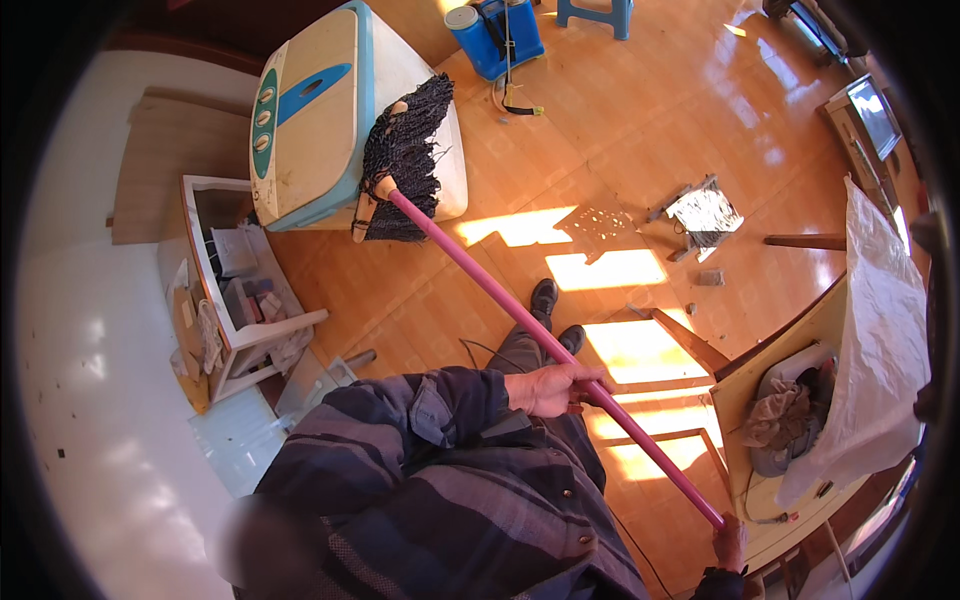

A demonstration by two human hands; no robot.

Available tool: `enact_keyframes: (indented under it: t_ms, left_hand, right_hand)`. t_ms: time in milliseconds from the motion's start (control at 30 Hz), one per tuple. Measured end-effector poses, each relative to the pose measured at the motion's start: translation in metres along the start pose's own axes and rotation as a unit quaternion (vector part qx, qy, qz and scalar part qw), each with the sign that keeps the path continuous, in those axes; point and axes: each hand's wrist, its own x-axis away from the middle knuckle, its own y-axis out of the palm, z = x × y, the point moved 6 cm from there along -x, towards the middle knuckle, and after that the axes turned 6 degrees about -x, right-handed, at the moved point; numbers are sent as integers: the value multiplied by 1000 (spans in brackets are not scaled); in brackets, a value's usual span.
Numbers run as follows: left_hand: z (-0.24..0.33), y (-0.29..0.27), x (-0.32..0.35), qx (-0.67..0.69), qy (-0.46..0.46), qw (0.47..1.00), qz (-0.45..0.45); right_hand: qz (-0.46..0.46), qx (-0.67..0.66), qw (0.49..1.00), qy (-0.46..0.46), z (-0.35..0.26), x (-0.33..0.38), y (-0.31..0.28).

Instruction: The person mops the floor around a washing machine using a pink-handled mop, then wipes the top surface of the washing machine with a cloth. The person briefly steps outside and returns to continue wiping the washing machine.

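Note:
Both my hands grip one string mop, its long pink handle (480, 275) slanting from lower right to upper left. My left hand (550, 389) is closed around the middle of the pole, in front of my body. At the pole's near end, my right hand (731, 543) is wrapped around the tip. The mop head (412, 165), dark strings on a wooden crosspiece, is raised at the far end. It overlaps the side of a white and teal washing machine (318, 130); whether they touch I cannot tell.
An open white cabinet (228, 290) holding odds and ends stands left. At the back are a blue tank (497, 38) and a blue stool (597, 14). A low stool (705, 213) sits on the sunlit tiled floor. A plastic sheet (872, 330) hangs by a table with a cloth-filled basin (790, 415).

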Motion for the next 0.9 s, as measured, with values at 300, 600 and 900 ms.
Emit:
enact_keyframes:
  t_ms: [300,600,900]
  left_hand:
    - [19,-69,-30,39,-66,997,27]
    - [67,-238,-119,97,9,955,280]
    - [97,-318,-121,137,103,939,299]
  right_hand:
    - [26,69,996,51,-66,-6,-38]
    - [60,54,991,-111,-349,-92,11]
    - [100,38,991,-84,-410,-87,-27]
